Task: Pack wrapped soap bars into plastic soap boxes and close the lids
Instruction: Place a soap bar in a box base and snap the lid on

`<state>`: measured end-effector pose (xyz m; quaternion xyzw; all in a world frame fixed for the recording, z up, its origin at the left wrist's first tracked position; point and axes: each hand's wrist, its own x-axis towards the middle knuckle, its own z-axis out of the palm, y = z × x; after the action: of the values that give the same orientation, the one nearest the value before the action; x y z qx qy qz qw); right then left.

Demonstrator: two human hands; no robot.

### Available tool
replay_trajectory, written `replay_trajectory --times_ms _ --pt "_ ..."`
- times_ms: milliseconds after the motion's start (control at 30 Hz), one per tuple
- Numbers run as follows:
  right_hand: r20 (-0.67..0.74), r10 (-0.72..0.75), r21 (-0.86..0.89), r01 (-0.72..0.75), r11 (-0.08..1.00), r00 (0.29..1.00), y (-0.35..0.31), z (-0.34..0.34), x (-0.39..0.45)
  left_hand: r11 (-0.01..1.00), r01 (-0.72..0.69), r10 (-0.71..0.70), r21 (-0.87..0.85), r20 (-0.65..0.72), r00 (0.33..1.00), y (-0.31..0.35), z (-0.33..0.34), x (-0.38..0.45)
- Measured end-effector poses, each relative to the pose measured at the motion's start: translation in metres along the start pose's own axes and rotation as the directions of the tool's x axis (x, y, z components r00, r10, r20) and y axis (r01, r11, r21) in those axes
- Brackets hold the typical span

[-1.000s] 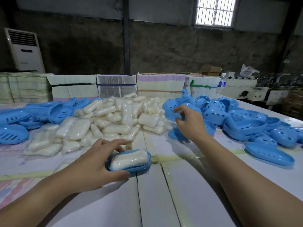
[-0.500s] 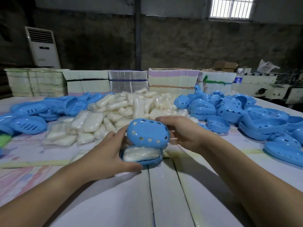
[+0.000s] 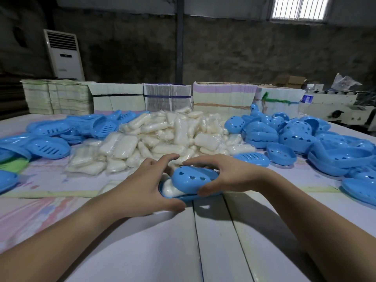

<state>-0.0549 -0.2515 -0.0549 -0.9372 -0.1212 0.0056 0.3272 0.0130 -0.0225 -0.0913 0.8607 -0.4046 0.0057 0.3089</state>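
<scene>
You hold a blue lid (image 3: 194,179) tilted over a soap (image 3: 169,188) in its base (image 3: 183,197) on the worktop (image 3: 142,241).

Your left hand (image 3: 142,190) curls round the left end of the base, thumb along its near edge, fingers (image 3: 162,159) spread above its far side. Your right hand (image 3: 225,176) grips the lid, thumb on the near rim and fingers arched over the far side. The lid sits lower on the right and is raised on the left, where the white wrapped soap shows in the gap. Just behind lies a heap of wrapped soaps (image 3: 166,135). Slotted blue bases (image 3: 48,147) are piled to the left, and lids with cut-out holes (image 3: 295,135) to the right. Stacks of flat printed card (image 3: 166,97) line the far edge.
</scene>
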Motion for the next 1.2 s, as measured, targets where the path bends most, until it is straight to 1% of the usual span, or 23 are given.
replay_trajectory --times_ms 100,200,267,400,500,567,700,833,967,1100,1200 --pt "-0.029 -0.032 0.035 0.033 0.999 0.999 0.000 -0.001 0.000 1.000 -0.008 0.008 0.000 0.015 1.000 0.001 -0.003 0.000" --pt "-0.041 -0.070 0.104 0.074 0.992 0.997 -0.002 0.000 0.001 0.995 -0.040 0.038 -0.091 -0.022 0.999 0.002 -0.006 0.000" --pt "-0.028 -0.085 0.124 0.087 0.988 0.996 -0.003 0.004 0.002 0.994 -0.037 0.033 -0.106 -0.040 0.999 0.004 -0.006 0.000" --pt "-0.033 -0.120 0.113 0.123 0.986 0.992 -0.004 0.008 0.003 0.989 -0.040 0.033 -0.144 -0.053 0.998 0.008 -0.006 0.000" --pt "-0.033 -0.144 0.087 0.146 0.985 0.989 -0.007 0.006 0.002 0.978 -0.070 0.054 -0.196 -0.086 0.995 0.010 -0.003 -0.001" --pt "-0.045 -0.156 0.107 0.160 0.981 0.987 -0.009 0.007 0.001 0.967 -0.074 0.047 -0.242 -0.114 0.992 0.010 -0.002 -0.001" --pt "-0.045 -0.149 0.156 0.155 0.976 0.988 -0.005 0.007 0.003 0.947 -0.052 0.009 -0.318 -0.135 0.991 0.008 -0.002 0.001" --pt "-0.010 -0.138 0.212 0.137 0.968 0.990 -0.001 0.009 0.003 0.931 -0.056 0.001 -0.362 -0.149 0.989 0.007 -0.003 0.003" --pt "0.006 -0.152 0.178 0.149 0.973 0.988 -0.001 0.011 0.004 0.891 -0.044 -0.032 -0.452 -0.159 0.987 0.008 -0.003 0.004" --pt "-0.044 -0.154 0.188 0.160 0.969 0.987 -0.001 0.015 0.005 0.836 -0.023 -0.059 -0.548 -0.131 0.990 0.011 -0.002 0.003" --pt "-0.088 -0.147 0.246 0.164 0.955 0.985 0.002 0.018 0.006 0.793 -0.013 -0.089 -0.609 -0.138 0.986 0.014 -0.003 0.002"
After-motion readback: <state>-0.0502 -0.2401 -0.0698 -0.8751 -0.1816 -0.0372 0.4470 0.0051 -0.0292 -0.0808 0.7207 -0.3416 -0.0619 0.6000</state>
